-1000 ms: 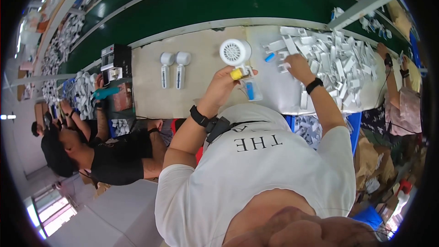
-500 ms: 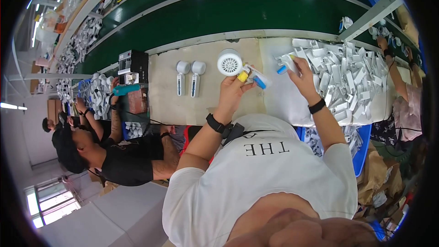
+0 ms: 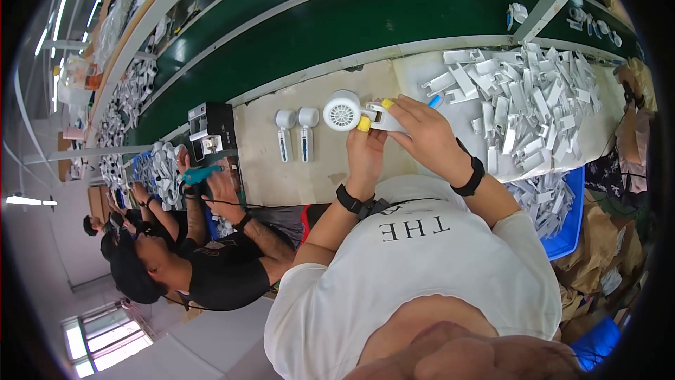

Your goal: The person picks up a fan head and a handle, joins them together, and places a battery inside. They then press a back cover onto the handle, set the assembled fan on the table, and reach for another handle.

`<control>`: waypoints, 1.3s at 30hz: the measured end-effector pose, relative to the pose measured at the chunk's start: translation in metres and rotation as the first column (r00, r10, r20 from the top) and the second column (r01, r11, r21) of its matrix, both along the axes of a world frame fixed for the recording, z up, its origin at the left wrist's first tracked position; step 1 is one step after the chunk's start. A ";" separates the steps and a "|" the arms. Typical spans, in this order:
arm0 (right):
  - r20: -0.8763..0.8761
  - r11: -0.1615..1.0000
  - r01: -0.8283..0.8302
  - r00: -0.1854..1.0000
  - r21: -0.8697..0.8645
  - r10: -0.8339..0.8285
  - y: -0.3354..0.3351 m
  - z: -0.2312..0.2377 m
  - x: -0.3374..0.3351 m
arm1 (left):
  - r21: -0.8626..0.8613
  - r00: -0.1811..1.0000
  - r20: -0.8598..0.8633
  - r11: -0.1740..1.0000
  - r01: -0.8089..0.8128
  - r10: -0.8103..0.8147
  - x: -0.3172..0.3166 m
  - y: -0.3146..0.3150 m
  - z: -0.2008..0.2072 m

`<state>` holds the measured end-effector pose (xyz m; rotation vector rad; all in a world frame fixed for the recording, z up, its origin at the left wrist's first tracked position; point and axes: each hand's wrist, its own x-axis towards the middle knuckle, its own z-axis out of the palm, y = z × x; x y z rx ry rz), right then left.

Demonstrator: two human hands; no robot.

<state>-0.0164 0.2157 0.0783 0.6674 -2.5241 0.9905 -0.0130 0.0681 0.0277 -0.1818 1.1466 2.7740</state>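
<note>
Over the table, my left hand point(image 3: 365, 158) is closed around a white handheld fan point(image 3: 342, 111) near its neck, its round slotted grille facing up. A yellow cover wraps one fingertip. My right hand point(image 3: 430, 130), also with a yellow fingertip cover, presses a white handle shell point(image 3: 385, 120) along the fan's handle. Both hands nearly meet there, and the right fingers hide much of the handle. A small blue piece point(image 3: 436, 101) shows just beyond the right knuckles; whether it is held cannot be told. Two similar white fans point(image 3: 285, 137) lie side by side to the left.
A heap of white handle shells point(image 3: 538, 102) covers the table's right side. Below it stands a blue bin point(image 3: 573, 222) of similar parts. A green conveyor point(image 3: 316, 35) runs behind. Left are a black machine point(image 3: 211, 130) and a co-worker point(image 3: 211, 267) holding a teal tool.
My right hand has come left from beside the shell heap to the fan, bringing a white shell onto its handle. The blue piece at the handle is now covered. The co-worker's hands have moved.
</note>
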 end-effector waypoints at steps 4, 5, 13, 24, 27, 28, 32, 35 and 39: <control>0.026 0.999 -0.034 0.999 -0.029 0.035 -0.002 -0.005 -0.004 | 0.015 0.999 0.044 1.000 0.007 -0.007 0.004 0.003 0.011; 0.037 0.999 -0.037 0.999 -0.024 0.038 -0.003 -0.008 -0.004 | 0.017 0.996 0.090 1.000 0.007 -0.009 0.006 0.006 0.013; -0.056 0.994 -0.005 0.998 -0.110 -0.001 -0.005 -0.013 -0.012 | -0.127 0.982 -0.100 0.977 -0.170 0.158 -0.013 -0.001 0.017; 0.529 0.713 0.189 0.797 -0.676 0.290 0.018 -0.009 -0.005 | -0.069 0.976 -0.179 0.988 -0.138 0.124 -0.021 0.014 0.045; 0.362 0.822 0.070 0.916 -0.566 0.171 0.030 -0.004 -0.011 | -0.048 0.981 -0.134 0.988 -0.144 0.137 -0.026 0.027 0.053; 0.264 0.866 0.029 0.957 -0.499 0.120 0.034 -0.007 -0.013 | -0.038 0.986 -0.135 0.993 -0.109 0.103 -0.030 0.030 0.054; 0.243 0.912 0.040 0.968 -0.409 0.067 0.040 -0.050 -0.023 | -0.164 0.998 -0.066 0.986 -0.019 0.008 -0.053 0.034 0.032; 0.607 0.959 -0.207 0.743 -0.191 0.281 0.056 -0.094 -0.042 | -0.521 0.992 0.063 0.844 0.127 -0.110 -0.068 0.019 -0.021; 0.366 0.928 0.333 0.895 -0.170 -0.254 0.147 -0.173 -0.136 | -0.996 0.987 0.048 -0.085 0.035 -0.152 -0.077 -0.052 -0.097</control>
